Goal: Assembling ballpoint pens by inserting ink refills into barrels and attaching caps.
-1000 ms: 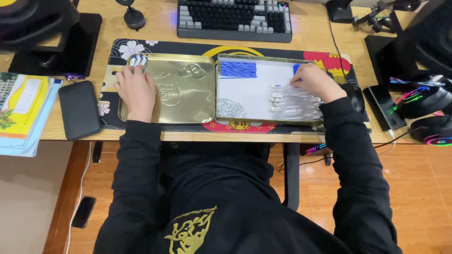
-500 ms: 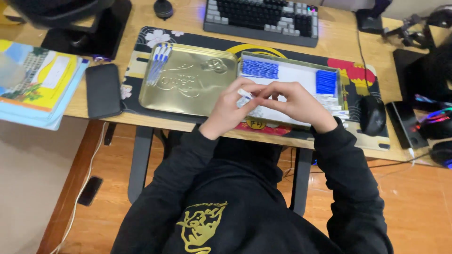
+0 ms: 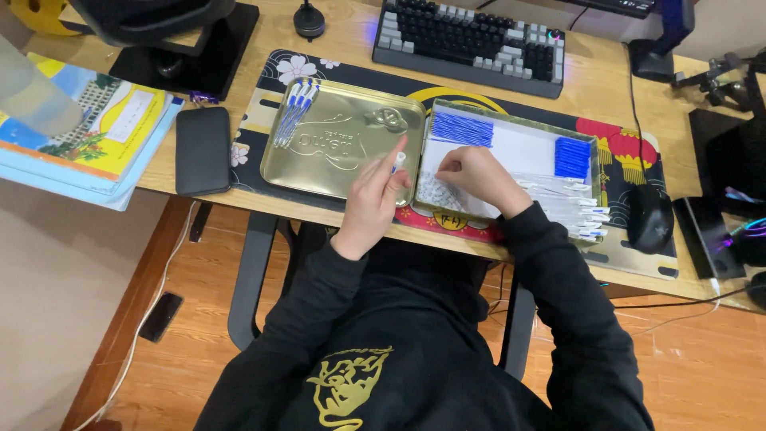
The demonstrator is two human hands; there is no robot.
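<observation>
Head view, looking down over a wooden desk (image 3: pixel 343 36) with a patterned desk mat (image 3: pixel 263 104) across its middle.

Left hand (image 3: pixel 373 195) raised over the near right corner of the gold tin lid (image 3: pixel 343 144), fingers narrowed in a pinch on one small white pen (image 3: pixel 396 162) with a blue tip. Long axis of that pen tilted up and to the right, blue tip pointing toward the far edge of the desk. Right hand (image 3: pixel 477 177) just beside it, resting inside the gold tin tray (image 3: pixel 594 152) at its near left corner, fingers curled down onto loose small parts; whether anything is gripped there cannot be told.

Finished blue-and-white pens (image 3: pixel 294 112) bunched at the far left corner of the lid, lying diagonally, well apart from both hands and up-left of them; left hand clearly the nearer one. Blue refills (image 3: pixel 461 128) stacked at the far left of the tray, a second stack of blue pieces (image 3: pixel 571 157) at its right side, clear pen barrels (image 3: pixel 574 211) spilling over the near right corner.

Black phone (image 3: pixel 202 149) left of the mat, books (image 3: pixel 88 132) at the left edge of the desk. Keyboard (image 3: pixel 467 40) along the far edge, black mouse (image 3: pixel 649 218) right of the tray.
</observation>
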